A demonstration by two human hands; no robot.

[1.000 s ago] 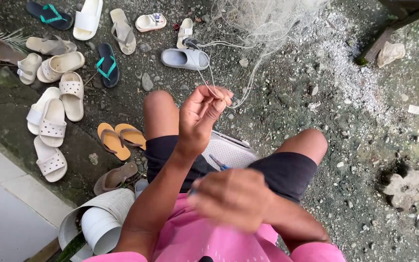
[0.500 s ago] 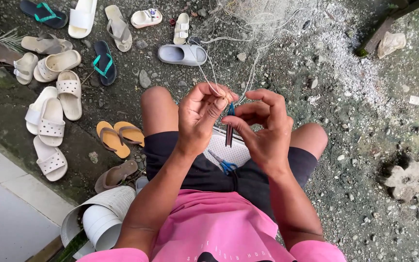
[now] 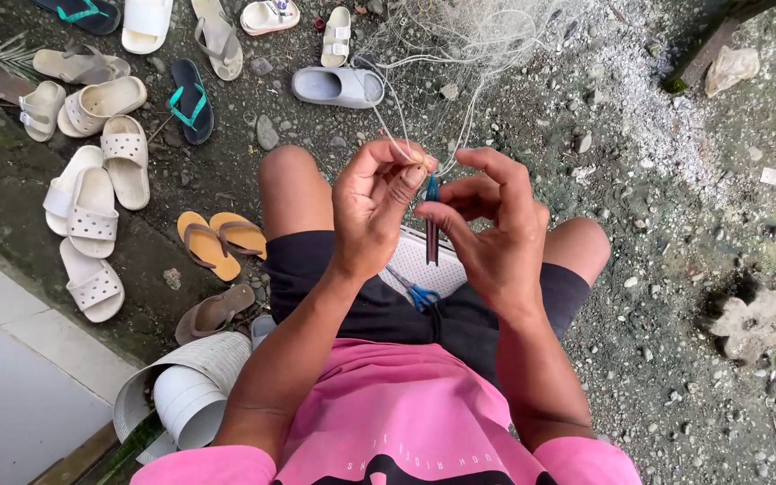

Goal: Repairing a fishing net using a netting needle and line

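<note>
Above the knees, right hand (image 3: 487, 238) has risen to join left hand (image 3: 379, 202) — both pinching net (image 3: 460, 54) strands, needle (image 3: 431, 224) seemingly between.

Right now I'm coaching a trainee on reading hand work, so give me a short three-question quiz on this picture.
1. True or false: the right hand holds a thin netting needle upright.
2. What does the left hand pinch? A) a sandal B) pale net strands C) a stone
3. What small blue-handled tool lies on the lap?

Key: 1 true; 2 B; 3 scissors.
</note>
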